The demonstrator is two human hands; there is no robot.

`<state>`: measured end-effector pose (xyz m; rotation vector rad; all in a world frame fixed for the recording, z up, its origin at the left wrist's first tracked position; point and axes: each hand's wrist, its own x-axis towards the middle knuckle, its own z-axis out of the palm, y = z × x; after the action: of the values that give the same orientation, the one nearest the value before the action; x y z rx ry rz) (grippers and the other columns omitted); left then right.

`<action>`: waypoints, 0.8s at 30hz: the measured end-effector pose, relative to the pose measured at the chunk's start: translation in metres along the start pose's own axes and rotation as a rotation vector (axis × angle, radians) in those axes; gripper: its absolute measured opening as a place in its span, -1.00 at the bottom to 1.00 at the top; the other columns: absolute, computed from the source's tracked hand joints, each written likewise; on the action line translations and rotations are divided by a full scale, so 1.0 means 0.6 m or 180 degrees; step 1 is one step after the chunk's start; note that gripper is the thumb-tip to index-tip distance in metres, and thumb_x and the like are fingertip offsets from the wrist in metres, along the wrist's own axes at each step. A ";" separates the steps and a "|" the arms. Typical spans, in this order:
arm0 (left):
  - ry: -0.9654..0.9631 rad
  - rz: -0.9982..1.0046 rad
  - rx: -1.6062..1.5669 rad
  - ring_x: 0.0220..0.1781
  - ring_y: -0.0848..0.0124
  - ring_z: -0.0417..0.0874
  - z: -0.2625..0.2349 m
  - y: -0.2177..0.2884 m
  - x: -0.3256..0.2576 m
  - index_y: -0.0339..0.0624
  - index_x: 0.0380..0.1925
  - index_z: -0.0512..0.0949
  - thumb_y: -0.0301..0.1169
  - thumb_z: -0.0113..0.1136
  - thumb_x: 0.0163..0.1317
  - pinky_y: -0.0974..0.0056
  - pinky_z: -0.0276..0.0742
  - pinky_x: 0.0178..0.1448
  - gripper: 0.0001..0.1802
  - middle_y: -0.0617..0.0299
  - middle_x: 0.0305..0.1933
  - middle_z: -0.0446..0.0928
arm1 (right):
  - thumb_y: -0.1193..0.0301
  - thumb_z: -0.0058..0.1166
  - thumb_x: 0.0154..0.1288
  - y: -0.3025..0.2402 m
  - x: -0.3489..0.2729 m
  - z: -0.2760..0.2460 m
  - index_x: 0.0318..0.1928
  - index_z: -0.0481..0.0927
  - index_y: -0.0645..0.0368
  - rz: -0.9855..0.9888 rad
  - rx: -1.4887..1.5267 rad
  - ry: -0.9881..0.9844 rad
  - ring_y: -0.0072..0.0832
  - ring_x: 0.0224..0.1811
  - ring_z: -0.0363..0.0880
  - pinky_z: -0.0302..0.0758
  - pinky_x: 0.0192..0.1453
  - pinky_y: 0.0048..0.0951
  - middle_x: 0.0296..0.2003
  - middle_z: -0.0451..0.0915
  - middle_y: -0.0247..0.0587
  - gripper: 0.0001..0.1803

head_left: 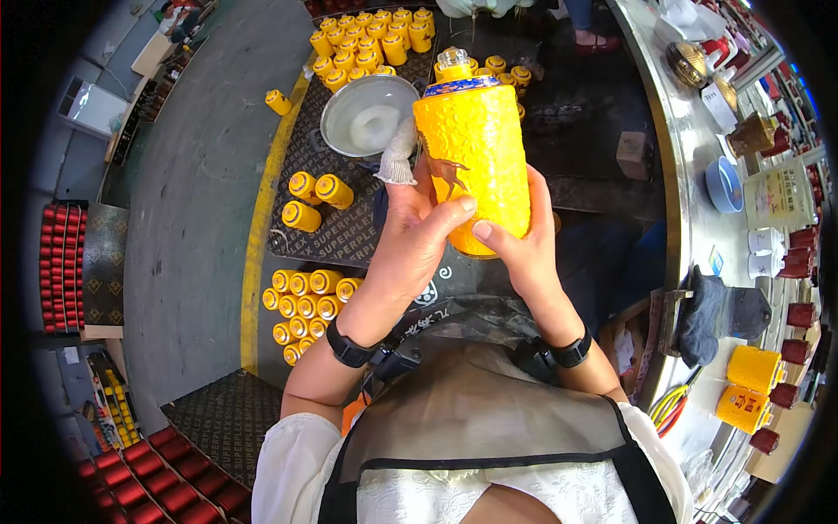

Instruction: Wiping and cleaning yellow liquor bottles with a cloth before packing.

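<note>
Both my hands hold a yellow bottle (480,148) with a bumpy surface, a brown figure on its side, a blue patterned shoulder and a clear stopper at the top. It stands nearly upright in front of me. My left hand (415,227) is closed round its left side, thumb on the front. A white ribbed cloth (400,155) sticks out by the left fingers; how they grip it is hidden. My right hand (528,249) wraps the lower right side, its thumb pressed near the base. Just beyond the cloth is a metal bowl (336,131) with whitish contents.
Several yellow bottles stand at the back (371,39), with smaller groups at left (319,190) and nearer me (305,306). A metal workbench (650,52) runs along the right, carrying a blue bowl (724,184) and dark cloth (703,316). Red cylinders (157,480) fill racks lower left.
</note>
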<state>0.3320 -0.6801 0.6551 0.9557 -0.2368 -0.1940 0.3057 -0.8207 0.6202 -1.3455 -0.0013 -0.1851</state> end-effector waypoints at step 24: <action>0.0307 0.0060 0.0848 0.37 0.31 0.40 -0.050 0.054 0.085 -0.19 0.35 0.25 -0.46 0.24 0.31 0.19 0.30 0.43 -0.36 0.09 0.34 0.38 | 0.22 0.44 -0.02 0.014 0.039 -0.048 0.36 0.23 0.29 0.0334 0.0911 -0.0288 -0.36 0.25 0.44 0.38 0.34 -0.32 0.16 0.47 -0.10 -0.03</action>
<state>0.3913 -0.6518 0.6711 1.2236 -0.1855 -0.0997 0.3268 -0.8499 0.6082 -1.0644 -0.0322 -0.0330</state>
